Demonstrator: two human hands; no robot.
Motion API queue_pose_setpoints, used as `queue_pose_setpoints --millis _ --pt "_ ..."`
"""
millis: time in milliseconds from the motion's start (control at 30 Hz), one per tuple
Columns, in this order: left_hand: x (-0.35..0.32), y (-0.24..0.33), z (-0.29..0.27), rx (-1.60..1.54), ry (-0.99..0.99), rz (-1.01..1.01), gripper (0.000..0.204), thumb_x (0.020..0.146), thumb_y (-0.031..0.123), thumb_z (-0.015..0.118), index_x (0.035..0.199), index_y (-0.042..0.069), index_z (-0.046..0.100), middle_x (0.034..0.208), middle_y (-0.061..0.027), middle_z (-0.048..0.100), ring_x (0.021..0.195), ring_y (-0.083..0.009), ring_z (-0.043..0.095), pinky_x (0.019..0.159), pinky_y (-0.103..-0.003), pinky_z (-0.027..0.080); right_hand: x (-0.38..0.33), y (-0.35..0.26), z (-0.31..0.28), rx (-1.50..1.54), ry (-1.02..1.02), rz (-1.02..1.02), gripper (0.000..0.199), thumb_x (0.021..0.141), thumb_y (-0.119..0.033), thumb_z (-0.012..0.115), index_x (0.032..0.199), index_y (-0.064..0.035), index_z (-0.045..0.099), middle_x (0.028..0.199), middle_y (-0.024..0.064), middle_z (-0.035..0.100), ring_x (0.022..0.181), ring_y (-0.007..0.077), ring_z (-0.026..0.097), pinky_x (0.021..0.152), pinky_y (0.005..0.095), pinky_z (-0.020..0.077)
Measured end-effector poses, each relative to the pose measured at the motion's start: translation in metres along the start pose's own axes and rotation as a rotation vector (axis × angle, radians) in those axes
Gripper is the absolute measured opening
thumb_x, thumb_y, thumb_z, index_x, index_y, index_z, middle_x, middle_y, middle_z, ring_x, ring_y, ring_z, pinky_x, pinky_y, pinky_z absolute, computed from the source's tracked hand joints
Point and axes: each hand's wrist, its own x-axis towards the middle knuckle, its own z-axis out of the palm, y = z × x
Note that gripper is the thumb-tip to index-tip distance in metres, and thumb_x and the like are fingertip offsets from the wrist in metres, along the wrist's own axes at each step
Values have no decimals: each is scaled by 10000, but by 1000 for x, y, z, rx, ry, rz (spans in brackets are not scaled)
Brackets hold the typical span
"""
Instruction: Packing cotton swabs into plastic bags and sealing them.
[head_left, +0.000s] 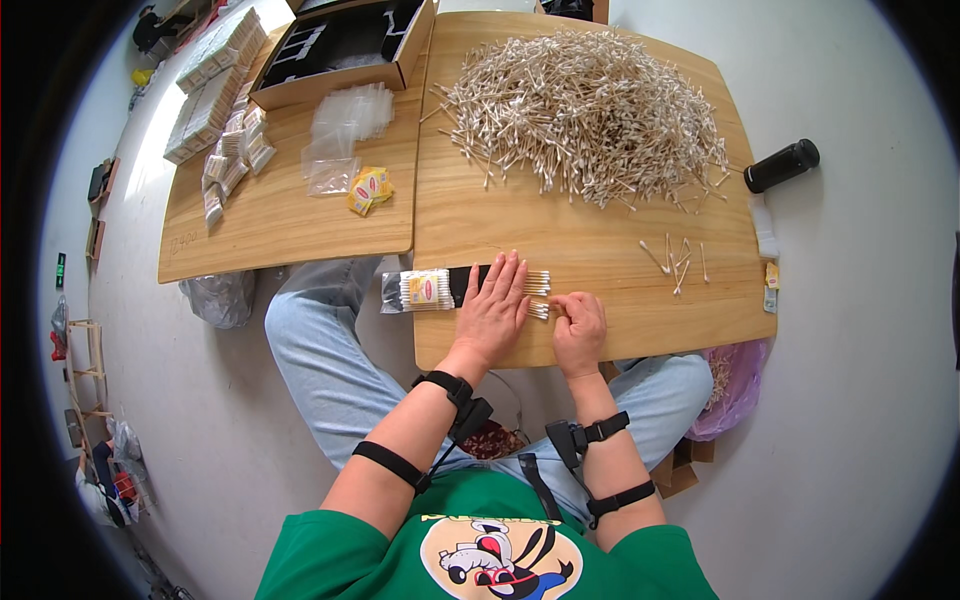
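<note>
My left hand (490, 303) lies flat, fingers stretched, over a row of cotton swabs (538, 284) near the table's front edge. White swab tips stick out past its right side, and a black strip (460, 285) shows beside the fingers. To its left, a clear bag packed with cotton swabs (425, 290) carries a yellow-and-white label and overhangs the table's left side. Just right of the swab tips, my right hand (580, 330) is closed with fingers curled; whatever is between them, if anything, is hidden.
A large heap of cotton swabs (600, 115) covers the far table; several loose ones (680, 265) lie nearer. On the left table are clear bags (350, 120), yellow labels (370, 190), filled packs (235, 150) and an open box (330, 88). A black bottle (782, 166) stands beyond the right edge.
</note>
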Motion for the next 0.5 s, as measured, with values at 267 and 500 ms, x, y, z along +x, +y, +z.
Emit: queue_pose_setpoints --millis 267,500 --pt "0 0 0 2 1 2 563 1012 368 411 1491 73 371 1589 -79 292 1483 -208 224 1208 -465 133 3 -7 3 -38 12 14 324 714 54 569 934 -114 738 850 68 579 835 261 554 761 379 472" --pt "0 -1 1 9 -2 0 568 1015 373 407 1498 78 359 1592 -77 284 1484 -204 221 1209 -463 133 3 -3 6 -15 9 41 302 735 17 587 955 -136 727 874 57 585 859 262 557 786 389 477"
